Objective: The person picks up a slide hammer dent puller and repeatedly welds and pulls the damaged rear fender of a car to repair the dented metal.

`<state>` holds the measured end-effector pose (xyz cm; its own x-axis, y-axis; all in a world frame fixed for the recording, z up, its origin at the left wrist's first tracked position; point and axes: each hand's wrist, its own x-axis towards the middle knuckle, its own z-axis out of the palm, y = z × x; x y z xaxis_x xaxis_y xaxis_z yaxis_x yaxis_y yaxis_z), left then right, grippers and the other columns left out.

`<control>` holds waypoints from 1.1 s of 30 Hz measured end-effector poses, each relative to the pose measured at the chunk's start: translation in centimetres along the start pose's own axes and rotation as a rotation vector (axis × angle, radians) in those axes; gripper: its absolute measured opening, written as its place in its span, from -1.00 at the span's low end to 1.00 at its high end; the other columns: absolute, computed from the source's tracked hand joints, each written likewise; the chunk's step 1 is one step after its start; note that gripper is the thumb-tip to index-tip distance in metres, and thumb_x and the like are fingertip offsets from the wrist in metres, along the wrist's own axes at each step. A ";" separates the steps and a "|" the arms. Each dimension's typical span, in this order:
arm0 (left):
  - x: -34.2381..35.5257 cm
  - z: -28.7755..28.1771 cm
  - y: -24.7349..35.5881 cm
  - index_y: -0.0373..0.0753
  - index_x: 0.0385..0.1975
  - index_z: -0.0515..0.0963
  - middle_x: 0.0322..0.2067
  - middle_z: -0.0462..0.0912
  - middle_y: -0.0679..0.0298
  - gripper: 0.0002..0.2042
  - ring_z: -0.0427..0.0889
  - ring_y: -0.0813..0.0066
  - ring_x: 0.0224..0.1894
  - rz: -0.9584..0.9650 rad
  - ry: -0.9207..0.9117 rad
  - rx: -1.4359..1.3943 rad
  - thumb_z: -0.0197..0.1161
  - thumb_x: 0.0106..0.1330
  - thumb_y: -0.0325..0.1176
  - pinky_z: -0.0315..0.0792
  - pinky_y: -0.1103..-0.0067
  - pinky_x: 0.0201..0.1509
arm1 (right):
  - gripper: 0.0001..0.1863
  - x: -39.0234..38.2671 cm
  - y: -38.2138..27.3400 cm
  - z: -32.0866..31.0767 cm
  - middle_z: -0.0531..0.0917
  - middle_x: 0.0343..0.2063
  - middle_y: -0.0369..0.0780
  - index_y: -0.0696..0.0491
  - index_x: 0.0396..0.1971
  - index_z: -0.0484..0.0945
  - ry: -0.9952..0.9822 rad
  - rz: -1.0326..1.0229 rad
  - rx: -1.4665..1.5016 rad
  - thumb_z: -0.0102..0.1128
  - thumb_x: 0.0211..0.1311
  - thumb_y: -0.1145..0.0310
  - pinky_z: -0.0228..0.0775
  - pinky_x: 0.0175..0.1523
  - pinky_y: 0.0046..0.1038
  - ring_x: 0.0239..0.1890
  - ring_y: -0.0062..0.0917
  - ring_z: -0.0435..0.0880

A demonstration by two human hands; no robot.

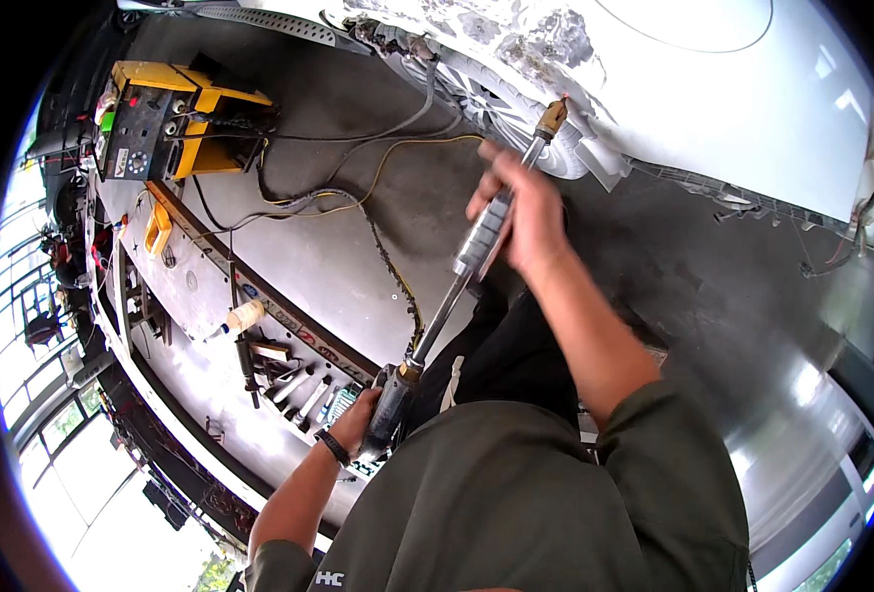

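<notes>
A long metal slide-hammer tool spans the middle. Its brass-coloured tip (551, 120) is at the scuffed white car body panel (580, 59); whether they touch I cannot tell. My right hand (519, 212), blurred by motion, is loosely closed round the ribbed sliding weight (478, 238) on the steel shaft (438, 321). My left hand (357, 421) grips the tool's dark rear handle (393, 405) low in front of my body, near my dark trousers.
A yellow-and-black machine (218, 148) stands left, with cables across the floor. Beside it, a long workbench (200, 276) holds a yellow tray (158, 232), a bottle (245, 316) and several hand tools (304, 400). Above, a wheel (486, 109) sits beneath the car panel.
</notes>
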<state>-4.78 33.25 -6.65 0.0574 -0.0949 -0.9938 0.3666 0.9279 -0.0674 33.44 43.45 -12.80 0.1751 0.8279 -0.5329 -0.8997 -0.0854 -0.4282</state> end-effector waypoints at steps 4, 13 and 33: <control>-0.4 -0.7 -0.5 -0.14 -0.03 0.55 -0.52 0.64 0.28 -0.49 0.62 0.42 -0.65 -0.019 0.033 0.049 -0.19 0.51 0.14 0.54 0.50 -0.66 | -0.69 -9.7 10.6 2.6 0.55 -0.53 -0.27 0.21 -0.09 0.53 0.043 0.215 0.087 0.28 0.24 0.37 0.52 -0.31 -0.41 -0.52 -0.56 0.57; 6.4 -6.6 -7.9 -0.22 0.22 0.45 -0.11 0.67 0.27 -0.55 0.65 0.53 -0.18 0.283 0.076 0.105 -0.09 0.54 -0.05 0.56 0.56 -0.07 | -0.82 -9.5 9.9 2.7 0.48 -0.57 -0.29 0.18 -0.20 0.53 0.043 0.392 0.021 0.21 0.27 0.41 0.52 -0.28 -0.39 -0.50 -0.58 0.51; -0.3 0.5 1.8 -0.19 0.02 0.53 -0.30 0.70 0.32 -0.54 0.68 0.51 -0.36 -0.016 -0.050 -0.024 -0.24 0.55 -0.01 0.61 0.54 -0.30 | -0.80 -4.8 4.5 2.3 0.50 -0.53 -0.28 0.17 -0.15 0.54 0.023 0.328 0.069 0.24 0.26 0.47 0.55 -0.31 -0.35 -0.51 -0.56 0.52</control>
<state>-3.73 34.75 -6.47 0.0980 -0.1267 -0.9871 0.3453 0.9346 -0.0857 27.63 40.33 -10.49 -0.1204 0.7496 -0.6509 -0.9345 -0.3069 -0.1806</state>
